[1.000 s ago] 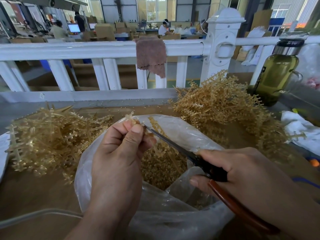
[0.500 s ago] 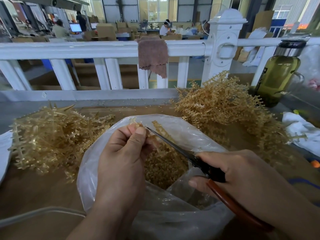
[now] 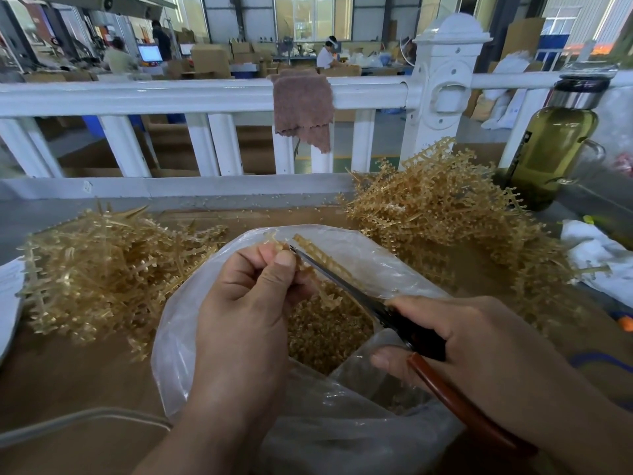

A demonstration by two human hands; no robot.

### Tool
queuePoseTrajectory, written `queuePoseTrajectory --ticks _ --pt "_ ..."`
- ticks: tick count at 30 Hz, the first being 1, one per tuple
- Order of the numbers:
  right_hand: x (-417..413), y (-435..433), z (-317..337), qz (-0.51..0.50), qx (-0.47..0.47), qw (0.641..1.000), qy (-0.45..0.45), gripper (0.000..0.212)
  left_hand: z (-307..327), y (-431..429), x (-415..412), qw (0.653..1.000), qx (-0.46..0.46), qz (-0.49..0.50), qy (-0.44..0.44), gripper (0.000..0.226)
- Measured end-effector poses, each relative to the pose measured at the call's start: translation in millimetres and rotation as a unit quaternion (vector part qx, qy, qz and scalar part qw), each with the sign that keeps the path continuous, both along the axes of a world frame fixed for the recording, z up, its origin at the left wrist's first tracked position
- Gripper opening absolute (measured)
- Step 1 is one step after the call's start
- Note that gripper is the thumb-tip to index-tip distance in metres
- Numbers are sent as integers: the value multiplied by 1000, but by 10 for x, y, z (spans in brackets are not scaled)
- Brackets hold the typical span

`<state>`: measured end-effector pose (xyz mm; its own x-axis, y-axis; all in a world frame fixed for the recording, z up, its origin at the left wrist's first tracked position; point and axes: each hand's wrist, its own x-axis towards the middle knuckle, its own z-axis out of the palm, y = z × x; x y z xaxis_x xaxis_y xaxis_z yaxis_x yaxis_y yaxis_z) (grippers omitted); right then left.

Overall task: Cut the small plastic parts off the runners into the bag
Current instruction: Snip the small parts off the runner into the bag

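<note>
My left hand point(image 3: 251, 303) pinches an amber plastic runner point(image 3: 320, 260) between thumb and fingers over the open mouth of a clear plastic bag point(image 3: 342, 433). My right hand point(image 3: 479, 354) grips scissors point(image 3: 394, 313) with red-brown handles; the blade tips sit right beside my left thumb, against the runner. Inside the bag lies a heap of small cut amber parts point(image 3: 325, 334).
A pile of amber runners point(image 3: 102, 272) lies left of the bag, a taller pile point(image 3: 445, 214) at the back right. A white railing point(image 3: 205, 94) with a brown cloth point(image 3: 303, 104) stands behind. An olive bottle point(image 3: 548, 149) and white cloth point(image 3: 596, 255) are right.
The scissors' tips have slid a little further along the runner toward my left thumb. Both hands stay over the bag in nearly the same place.
</note>
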<state>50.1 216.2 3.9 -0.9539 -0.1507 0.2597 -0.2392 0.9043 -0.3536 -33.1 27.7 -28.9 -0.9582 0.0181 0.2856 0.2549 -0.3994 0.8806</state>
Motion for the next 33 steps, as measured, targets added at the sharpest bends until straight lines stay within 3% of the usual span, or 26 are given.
queuePoseTrajectory --ticks 9,33 --pt "9 -19 24 -11 -7 1000 -6 52 -16 18 8 1000 18 -19 -8 12" --pt "47 -61 52 -23 -17 999 -27 59 -3 -1 22 999 28 -26 -20 12"
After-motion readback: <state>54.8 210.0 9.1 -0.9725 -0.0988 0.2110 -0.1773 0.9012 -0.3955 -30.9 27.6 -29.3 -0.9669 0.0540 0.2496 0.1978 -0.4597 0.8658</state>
